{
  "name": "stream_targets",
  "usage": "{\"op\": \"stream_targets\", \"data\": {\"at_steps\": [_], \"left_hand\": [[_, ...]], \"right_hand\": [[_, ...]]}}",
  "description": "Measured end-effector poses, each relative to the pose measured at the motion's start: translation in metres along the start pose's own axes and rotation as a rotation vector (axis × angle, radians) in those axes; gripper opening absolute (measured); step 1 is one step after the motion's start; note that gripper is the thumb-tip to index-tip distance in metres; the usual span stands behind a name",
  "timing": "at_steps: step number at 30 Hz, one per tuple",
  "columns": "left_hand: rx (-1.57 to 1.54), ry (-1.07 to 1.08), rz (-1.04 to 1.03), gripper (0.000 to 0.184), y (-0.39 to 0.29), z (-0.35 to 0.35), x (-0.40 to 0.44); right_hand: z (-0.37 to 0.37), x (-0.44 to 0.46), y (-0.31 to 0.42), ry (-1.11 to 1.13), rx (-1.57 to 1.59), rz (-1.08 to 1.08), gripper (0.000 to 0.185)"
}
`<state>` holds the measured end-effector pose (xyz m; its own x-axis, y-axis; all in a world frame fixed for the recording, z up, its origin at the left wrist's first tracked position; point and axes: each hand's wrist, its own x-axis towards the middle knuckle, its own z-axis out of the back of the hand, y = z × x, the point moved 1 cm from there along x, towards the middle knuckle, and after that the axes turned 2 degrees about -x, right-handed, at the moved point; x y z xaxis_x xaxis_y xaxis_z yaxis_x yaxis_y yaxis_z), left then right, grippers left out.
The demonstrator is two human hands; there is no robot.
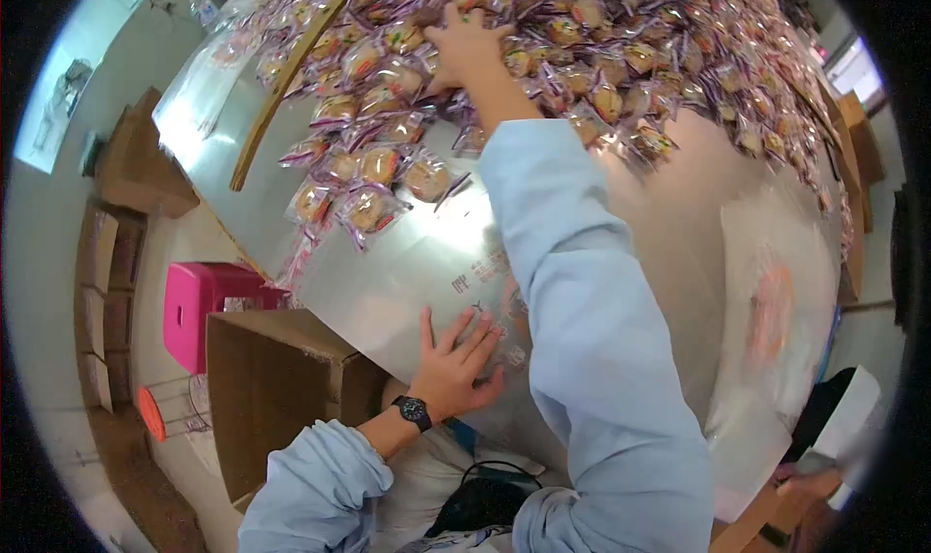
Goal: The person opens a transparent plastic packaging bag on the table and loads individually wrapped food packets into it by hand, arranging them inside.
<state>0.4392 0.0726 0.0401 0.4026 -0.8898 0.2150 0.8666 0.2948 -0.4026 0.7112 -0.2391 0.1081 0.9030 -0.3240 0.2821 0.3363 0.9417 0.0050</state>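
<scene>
My right hand (469,50) reaches far forward over a large pile of wrapped round pastries (606,100), its fingers spread on the packets at the pile's near side. My left hand (458,367), with a black watch on the wrist, lies with fingers apart on a clear plastic sheet at the near edge of the metal table (669,223). Several loose packets (369,209) lie between the two hands, to the left. Neither hand visibly holds anything.
A wooden stick (281,92) lies at the table's left. An open cardboard box (267,388) stands below the near left edge, beside a pink stool (189,315). Plastic bags (771,310) lie at the right. Part of another person (810,485) shows at the lower right.
</scene>
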Motion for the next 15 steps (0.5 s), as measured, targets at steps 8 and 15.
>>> {"op": "stream_targets", "data": {"at_steps": [8,15], "left_hand": [[0.036,-0.036,-0.007,0.049,-0.001,-0.006,-0.002],[0.012,-0.088,-0.003,0.042,-0.004,0.000,-0.002]], "right_hand": [[0.015,-0.025,-0.016,-0.089,-0.009,0.098,0.073],[0.070,-0.086,-0.091,0.026,0.015,0.191,0.070]]}}
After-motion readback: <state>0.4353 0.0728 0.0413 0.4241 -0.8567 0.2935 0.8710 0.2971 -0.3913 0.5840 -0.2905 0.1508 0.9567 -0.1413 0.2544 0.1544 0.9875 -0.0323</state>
